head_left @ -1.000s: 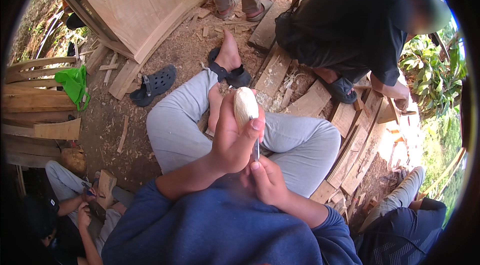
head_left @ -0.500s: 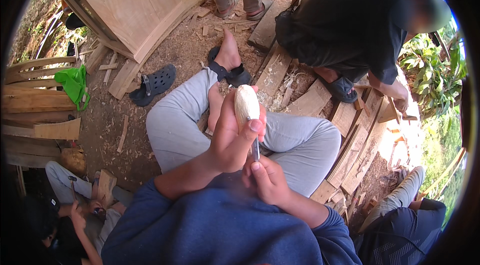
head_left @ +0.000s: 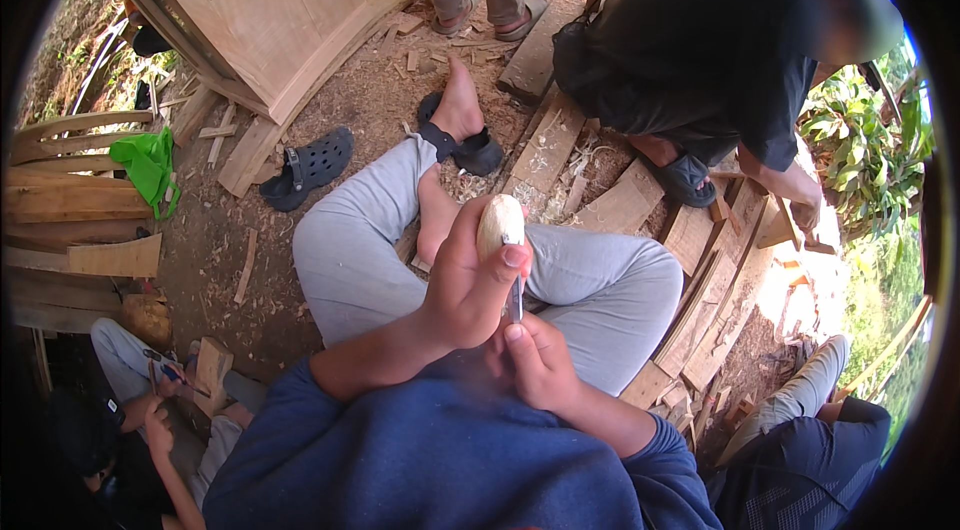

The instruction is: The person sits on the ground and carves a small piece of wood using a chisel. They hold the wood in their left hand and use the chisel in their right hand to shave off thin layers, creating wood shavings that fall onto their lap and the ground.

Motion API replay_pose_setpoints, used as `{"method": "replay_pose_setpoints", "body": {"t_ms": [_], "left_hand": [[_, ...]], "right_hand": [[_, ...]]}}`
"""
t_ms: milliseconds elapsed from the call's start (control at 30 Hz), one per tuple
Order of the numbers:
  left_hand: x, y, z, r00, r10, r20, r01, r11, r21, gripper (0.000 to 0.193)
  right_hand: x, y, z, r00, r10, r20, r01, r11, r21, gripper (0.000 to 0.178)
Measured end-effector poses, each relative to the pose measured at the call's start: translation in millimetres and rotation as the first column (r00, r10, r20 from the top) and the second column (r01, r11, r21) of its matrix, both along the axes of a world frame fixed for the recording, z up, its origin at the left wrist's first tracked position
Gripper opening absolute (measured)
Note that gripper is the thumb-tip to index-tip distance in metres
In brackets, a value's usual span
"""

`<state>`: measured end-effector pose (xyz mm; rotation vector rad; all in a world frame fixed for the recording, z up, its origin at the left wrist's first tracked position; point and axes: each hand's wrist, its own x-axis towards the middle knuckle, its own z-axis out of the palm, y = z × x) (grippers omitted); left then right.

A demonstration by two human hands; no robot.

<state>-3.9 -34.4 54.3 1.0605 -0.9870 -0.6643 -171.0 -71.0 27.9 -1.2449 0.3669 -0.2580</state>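
My left hand (head_left: 468,282) is wrapped around a pale, rounded piece of carved wood (head_left: 499,221), holding it upright above my crossed legs in grey trousers (head_left: 600,285). My right hand (head_left: 537,362) sits just below it and grips a small knife (head_left: 516,296), whose blade points up against the lower side of the wood. My left thumb rests near the blade. My blue sleeves (head_left: 400,450) fill the lower edge.
A person in a black shirt (head_left: 700,40) crouches at upper right over wooden planks (head_left: 620,200). Black clogs (head_left: 308,168) lie on the dirt. A wooden cabinet (head_left: 250,10) stands upper left, a green bag (head_left: 148,165) at left. Other people sit at lower left and lower right.
My hands have stayed close together on the wood and knife; the knife hand has shifted only slightly against the piece. The person at lower left has moved a little.
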Motion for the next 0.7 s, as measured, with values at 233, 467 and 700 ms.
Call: {"method": "replay_pose_setpoints", "body": {"t_ms": [233, 467, 700], "left_hand": [[-3.3, -1.7, 0.9, 0.996, -0.006, -0.095, 0.000, 0.998, -0.062, 0.056], [-2.7, -1.2, 3.1, 0.995, -0.019, -0.101, 0.014, 0.999, -0.050, 0.059], [1.2, 0.9, -1.0, 0.999, -0.023, -0.022, 0.023, 1.000, -0.022, 0.055]], "right_hand": [[-0.9, 0.3, -2.4, 0.999, 0.030, -0.038, -0.032, 0.998, -0.048, 0.032], [0.2, 0.2, -1.7, 0.999, 0.031, -0.024, -0.032, 0.998, -0.049, 0.031], [0.0, 1.1, 0.4, 1.000, -0.004, -0.007, 0.004, 1.000, -0.020, 0.034]]}}
